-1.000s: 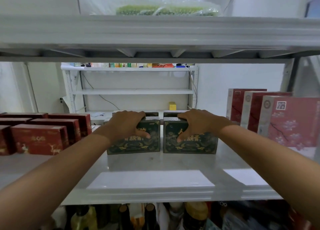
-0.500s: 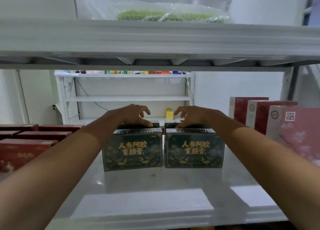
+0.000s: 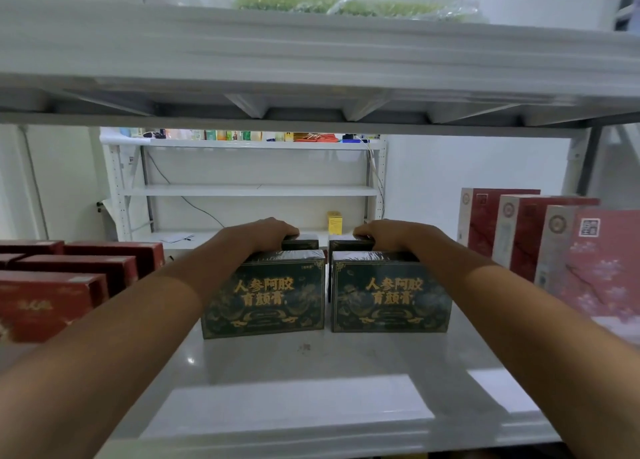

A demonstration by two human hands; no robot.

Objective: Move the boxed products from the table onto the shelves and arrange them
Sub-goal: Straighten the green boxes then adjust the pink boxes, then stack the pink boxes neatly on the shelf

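Dark-green gold-lettered cardboard boxes (image 3: 263,296) paired on white metal shelf (image 3: 311,406). With left grip (image 3: 256,238) and right grip (image 3: 391,237) curled over rear boxes (image 3: 300,244), seemingly clasping, slide both squarely behind front pair.

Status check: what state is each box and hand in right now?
Left dark green gold-lettered front box: upright.
Right dark green gold-lettered front box: upright, narrow gap between.
Left hand: on left rear green box, grip unclear.
Right hand: on right rear green box, grip unclear.
Red cardboard boxes: lying flat.
Tall pink-red boxes: standing upright.
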